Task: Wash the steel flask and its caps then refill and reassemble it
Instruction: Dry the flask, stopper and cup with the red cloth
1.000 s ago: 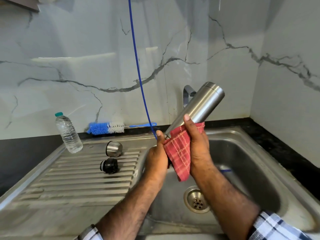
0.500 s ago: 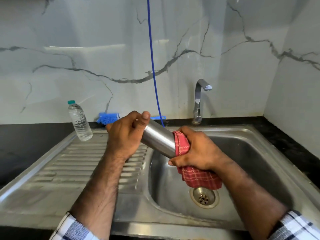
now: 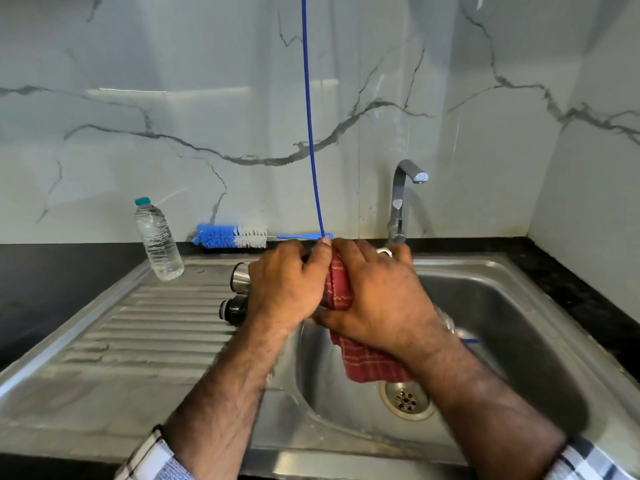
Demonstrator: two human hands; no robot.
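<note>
The cylindrical steel flask, almost wholly hidden, is held roughly level over the steel sink [image 3: 519, 306], its long axis running left to right. The left hand [image 3: 287, 292] grips one end; the right hand [image 3: 377, 303] wraps the red checked cloth [image 3: 367, 365] round the other.

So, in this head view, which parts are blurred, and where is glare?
Head view: both hands, left hand and right hand, and the red cloth show motion blur; the water bottle and tap stay sharp; glare streaks the marble wall.
</note>
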